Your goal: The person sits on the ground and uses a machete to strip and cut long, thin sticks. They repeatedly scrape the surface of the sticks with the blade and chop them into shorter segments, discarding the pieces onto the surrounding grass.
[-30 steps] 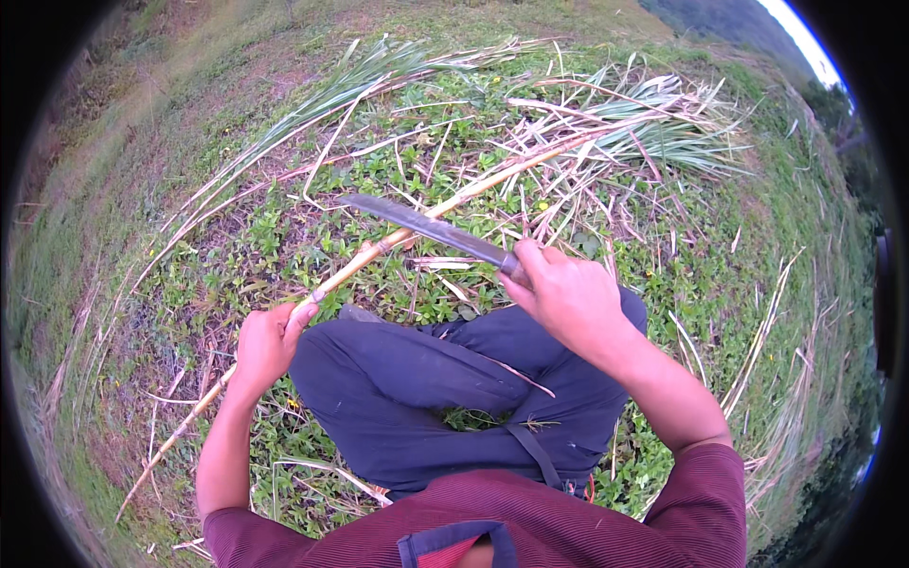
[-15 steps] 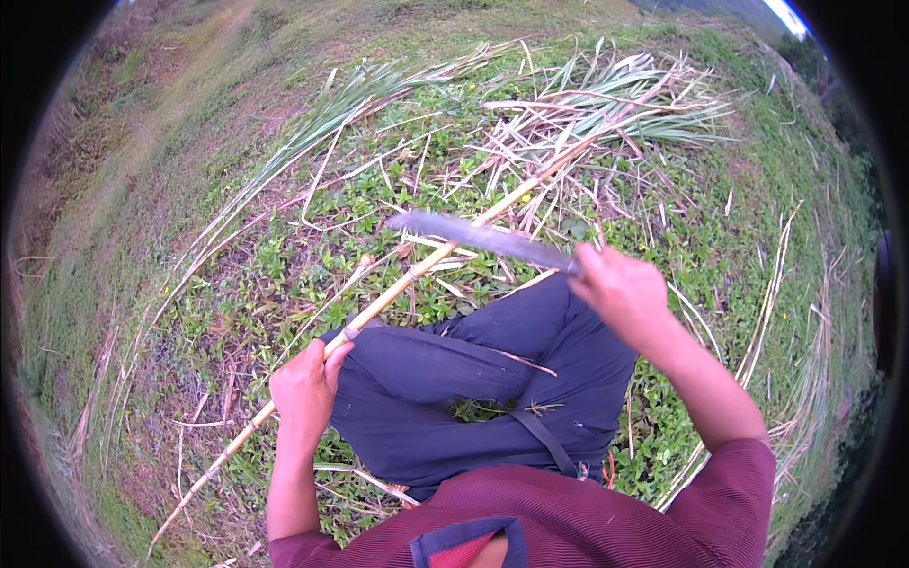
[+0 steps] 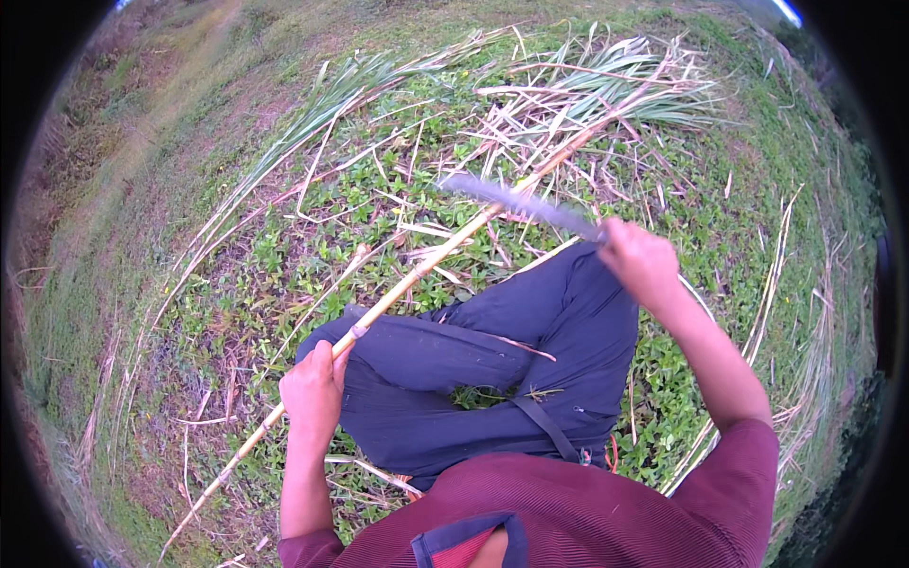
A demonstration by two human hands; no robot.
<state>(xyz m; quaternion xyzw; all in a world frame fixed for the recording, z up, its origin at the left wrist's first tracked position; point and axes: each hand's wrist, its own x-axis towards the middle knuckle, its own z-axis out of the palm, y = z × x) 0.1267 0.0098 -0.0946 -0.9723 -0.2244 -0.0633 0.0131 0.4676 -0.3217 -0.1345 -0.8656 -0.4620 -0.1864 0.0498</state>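
A long yellowish cane stalk [image 3: 417,268] slants from the lower left up to the far right, passing over my bent left leg. My left hand [image 3: 312,390] is wrapped round its lower part, just below a darker joint. In my right hand [image 3: 640,262] is the handle of a long-bladed knife [image 3: 530,205], its handle mostly hidden by my fingers. The blade, slightly blurred, points left and lies across the stalk's upper part. Whether the edge touches the stalk I cannot tell. Beyond the blade the stalk turns browner and runs into the leaf pile.
A heap of long green and dry leaves [image 3: 653,99] lies at the far right. More cut leaves [image 3: 331,104] stretch along the far left. My crossed legs in dark trousers [image 3: 454,426] rest on low green plants. Dry stems [image 3: 772,275] lie on the right.
My right hand and the knife have moved up and to the right, farther along the stalk. My left hand, still gripping the stalk, has shifted slightly right and down.
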